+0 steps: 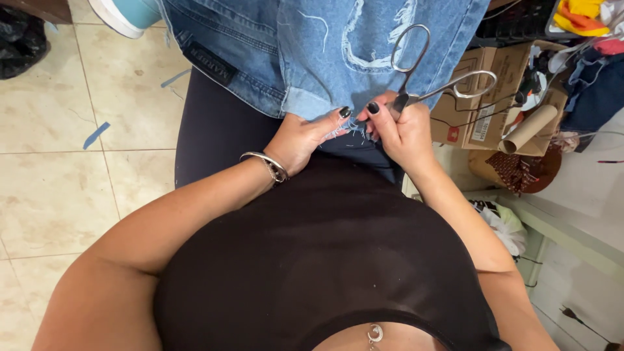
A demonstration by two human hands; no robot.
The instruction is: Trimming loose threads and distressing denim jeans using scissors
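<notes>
A pale tiled floor (pixel 58 182) filled the left of the frame, marked with a few blue scraps, beneath a seated person in a black top and black trousers, seen from above. Across the lap lay a pair of blue denim jeans (pixel 312 52), distressed with white frayed tears, the fabric spreading from the knees toward the top edge of the frame. To the right, brown cardboard boxes (pixel 484 97) stood beside a cardboard tube (pixel 530 129) and a heap of coloured cloth. The left hand (pixel 300 138), a silver bracelet (pixel 265 165) at its wrist, pinched the frayed hem of the jeans, its fingers (pixel 335 120) closed narrowly on the loose threads just above the lap. The right hand (pixel 396 133) met it there, fingertips almost touching, and its fingers (pixel 377 114) were wrapped around the closed blades of a pair of metal scissors (pixel 429 71), gripped low near the pivot. The scissors' two loop handles pointed up and away from the body, empty, rising over the denim. Both hands wore dark nail polish.
</notes>
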